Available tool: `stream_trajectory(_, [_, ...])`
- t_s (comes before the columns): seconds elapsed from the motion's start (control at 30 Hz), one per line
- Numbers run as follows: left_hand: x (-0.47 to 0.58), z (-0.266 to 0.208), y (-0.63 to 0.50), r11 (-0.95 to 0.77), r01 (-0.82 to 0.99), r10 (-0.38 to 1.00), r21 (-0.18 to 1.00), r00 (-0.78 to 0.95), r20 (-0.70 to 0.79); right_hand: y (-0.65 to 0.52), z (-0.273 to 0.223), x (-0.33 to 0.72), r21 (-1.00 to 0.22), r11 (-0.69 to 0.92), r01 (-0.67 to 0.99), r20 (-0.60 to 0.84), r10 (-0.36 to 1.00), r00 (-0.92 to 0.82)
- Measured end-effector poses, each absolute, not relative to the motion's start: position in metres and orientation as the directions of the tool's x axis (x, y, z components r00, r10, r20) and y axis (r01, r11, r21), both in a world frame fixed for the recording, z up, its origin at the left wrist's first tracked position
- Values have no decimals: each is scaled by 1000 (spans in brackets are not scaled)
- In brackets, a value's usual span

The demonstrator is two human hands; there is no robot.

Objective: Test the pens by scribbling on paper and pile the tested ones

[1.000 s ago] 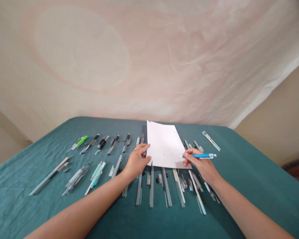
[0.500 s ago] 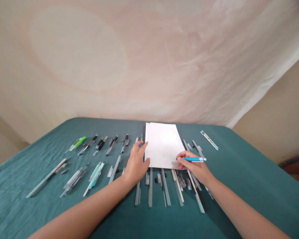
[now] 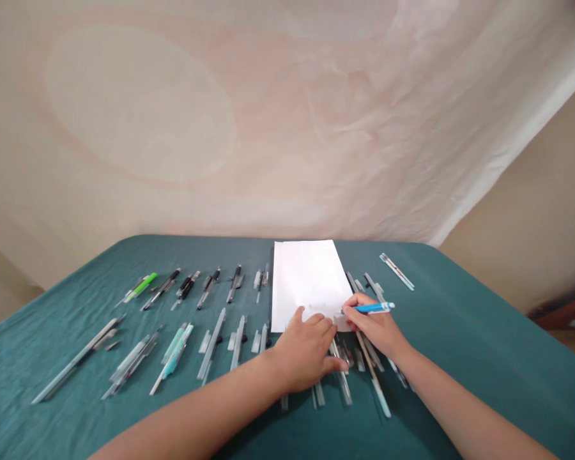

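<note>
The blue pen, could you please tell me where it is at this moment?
In the head view, the blue pen is right of centre, held in the right hand, its tip near the lower right corner of the paper.

Teal tabletop (image 3: pixel 489 358) is pretty busy: green pen (image 3: pixel 142 285) over at the left of the back row, some black pens (image 3: pixel 188 287) next along, aqua pens (image 3: pixel 178 351) nearer the front, two pale pens (image 3: pixel 397 271) way off right. Kinda creased pinkish sheet (image 3: pixel 287 128) behind.
</note>
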State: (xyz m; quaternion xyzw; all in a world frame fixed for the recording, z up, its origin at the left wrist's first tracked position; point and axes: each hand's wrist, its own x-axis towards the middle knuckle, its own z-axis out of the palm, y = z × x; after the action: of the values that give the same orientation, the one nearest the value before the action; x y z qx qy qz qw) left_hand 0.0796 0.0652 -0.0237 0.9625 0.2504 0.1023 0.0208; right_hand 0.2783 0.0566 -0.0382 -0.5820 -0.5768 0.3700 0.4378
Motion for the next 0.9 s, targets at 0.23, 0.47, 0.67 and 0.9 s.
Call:
stream_trajectory(0.23, [79, -24, 62, -857, 502, 515, 112, 839, 179, 53, -36, 278, -928, 127, 349, 157, 986, 56])
stream_trajectory(0.47, [80, -27, 62, -849, 523, 528, 77, 831, 176, 52, -35, 297, -648, 101, 755, 366, 910, 192])
stream_trajectory(0.67, [79, -25, 61, -861, 499, 508, 94, 843, 175, 56, -47, 306, -400, -47, 916, 291, 941, 175])
stream_trajectory(0.9, [74, -23, 63, -871, 472, 490, 138, 854, 176, 61, -51, 307, -539, -17, 842, 249, 952, 179])
